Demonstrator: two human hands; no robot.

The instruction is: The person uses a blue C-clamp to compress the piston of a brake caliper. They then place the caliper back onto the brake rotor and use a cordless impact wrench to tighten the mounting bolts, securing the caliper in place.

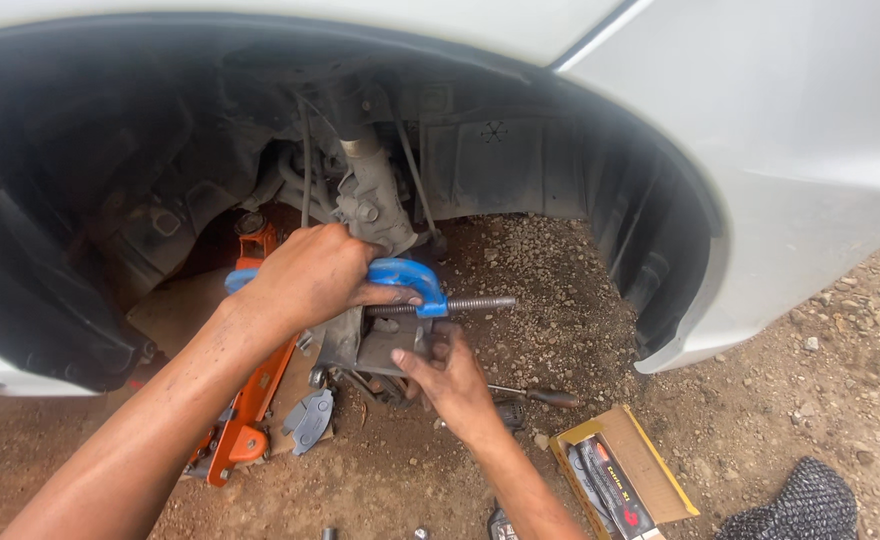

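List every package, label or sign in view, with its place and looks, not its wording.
Open cardboard box: on the dirt at lower right, near the right hand; flat, rectangular, yellow-edged, brown inside, holding a dark wrapped part with red print.
No signs or screens show.

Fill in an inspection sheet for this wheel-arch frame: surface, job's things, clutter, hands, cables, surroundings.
Surface: bare dirt and gravel ground under the car.
Job's things: blue C-clamp with threaded screw set on a grey brake caliper.
Clutter: loose brake pad, screwdriver, open cardboard box on the ground.
Hands: left hand grips the clamp's frame; right hand touches the caliper from below, fingers curled up.
Cables: thin lines run down beside the strut.
Surroundings: white car body, dark wheel-arch liner, orange jack.
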